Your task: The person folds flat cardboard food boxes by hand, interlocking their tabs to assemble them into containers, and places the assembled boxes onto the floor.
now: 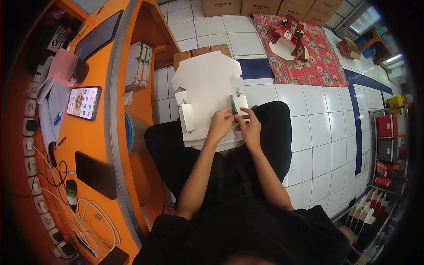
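From here I see the card (205, 88) lying over the lap (273, 128); I judge it light and fairly stiff, but easily creased at its slots. My left hand (221, 123) and right hand (251, 129) have fingertips closed on its green flap (233, 105); the fold offers the safest pinch.

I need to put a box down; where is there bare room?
Floor tiles between the right knee and blue stripe; less on the orange desk, between phone and black slab. Crowded: around the bottle, along the sockets.
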`<control>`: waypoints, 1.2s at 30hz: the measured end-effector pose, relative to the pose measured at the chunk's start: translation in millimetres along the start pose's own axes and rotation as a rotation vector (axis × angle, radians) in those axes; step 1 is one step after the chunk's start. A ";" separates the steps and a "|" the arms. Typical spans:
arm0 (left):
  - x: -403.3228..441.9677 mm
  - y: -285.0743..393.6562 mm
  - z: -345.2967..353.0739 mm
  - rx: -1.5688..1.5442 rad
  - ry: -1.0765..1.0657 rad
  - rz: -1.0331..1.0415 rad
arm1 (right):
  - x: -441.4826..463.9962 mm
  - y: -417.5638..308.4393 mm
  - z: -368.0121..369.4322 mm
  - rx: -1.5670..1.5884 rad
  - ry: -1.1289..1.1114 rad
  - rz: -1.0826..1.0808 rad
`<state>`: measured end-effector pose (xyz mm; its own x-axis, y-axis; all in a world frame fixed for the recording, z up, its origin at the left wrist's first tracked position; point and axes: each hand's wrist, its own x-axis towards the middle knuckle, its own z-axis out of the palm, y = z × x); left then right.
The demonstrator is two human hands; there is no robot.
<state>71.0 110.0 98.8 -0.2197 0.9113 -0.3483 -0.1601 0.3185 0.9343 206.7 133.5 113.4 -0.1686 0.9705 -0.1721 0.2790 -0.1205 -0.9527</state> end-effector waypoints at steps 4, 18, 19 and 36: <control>-7.8 18.4 -25.5 0.182 0.117 0.186 | 14.2 4.0 2.8 -0.156 0.041 -0.041; -28.0 26.4 -130.3 -0.147 0.075 -0.125 | 4.5 -5.6 -12.5 -0.200 0.033 -0.171; -31.9 38.3 -124.7 -0.183 0.069 -0.148 | 3.8 -6.7 -13.2 -0.212 0.042 -0.197; -22.2 51.6 -47.1 -0.412 0.393 0.028 | -27.2 -63.1 24.7 -0.281 -0.049 -0.604</control>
<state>22.3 93.9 151.1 -0.5583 0.7271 -0.3995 -0.4939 0.0956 0.8642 170.3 109.5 172.0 -0.4139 0.8387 0.3540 0.3563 0.5071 -0.7848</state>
